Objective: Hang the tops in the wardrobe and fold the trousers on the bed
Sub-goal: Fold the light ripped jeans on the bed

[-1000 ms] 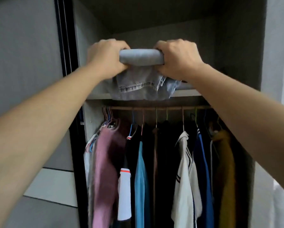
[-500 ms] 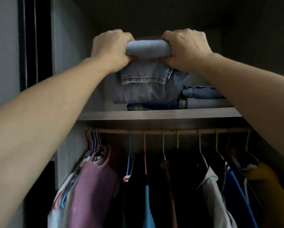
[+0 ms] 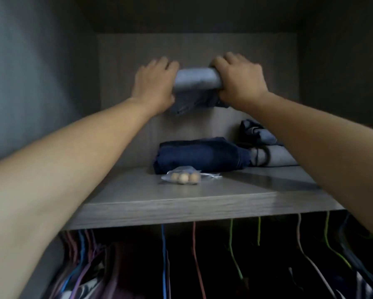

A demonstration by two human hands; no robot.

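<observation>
Folded light-blue trousers [image 3: 197,79], upper centre of frame: pale washed denim, folded into a thick bundle with a rounded top edge. Darker layers and a stitched hem hang loose beneath it. The bundle is held in the air inside the wardrobe's top compartment, close to the back panel [image 3: 125,83] and well above the shelf [image 3: 181,203].

Left hand [image 3: 154,85] at the bundle's left end, fingers over the top, thumb under. Grip holding the denim.
Right hand [image 3: 238,79] at the right end, fingers curled over the top edge. Grip holding the denim. Both forearms reach up from the lower corners of the frame.

On the shelf, centre: dark-blue folded trousers [image 3: 200,155], lying directly under the held bundle. Just right of them is a stack of folded grey-blue trousers [image 3: 267,156], partly hidden behind the right forearm; I cannot tell how many. In front of the dark pair sits a small clear bag of round wooden balls [image 3: 182,176], touching or nearly touching its front edge.

Below the shelf edge, bottom of frame: coloured wire hangers [image 3: 164,251] in blue, pink, green and white. Hung tops [image 3: 90,283] show at lower left; that area is dark and blurred.
</observation>
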